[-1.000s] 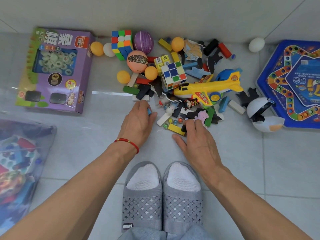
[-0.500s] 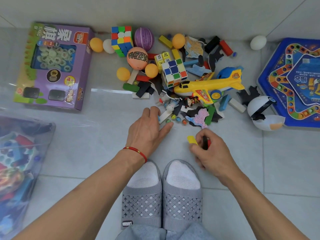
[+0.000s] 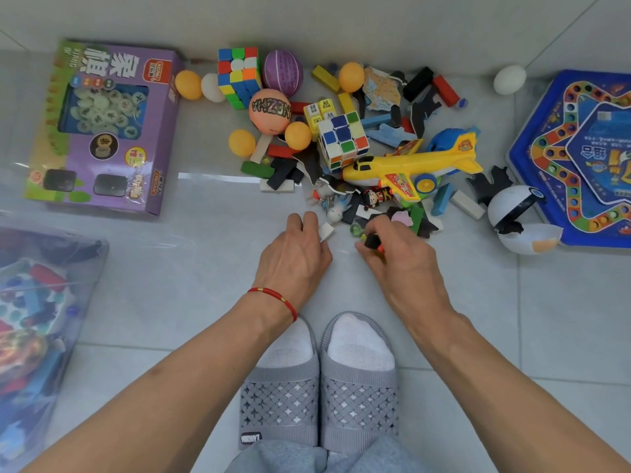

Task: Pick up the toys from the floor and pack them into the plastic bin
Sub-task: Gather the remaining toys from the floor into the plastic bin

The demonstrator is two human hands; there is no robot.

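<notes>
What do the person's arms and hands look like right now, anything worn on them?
Both forearms are bare, with no sleeves in view and no gloves. The left hand has a thin red cord bracelet with a small gold bead at the wrist. The right hand and its wrist carry nothing worn.
</notes>
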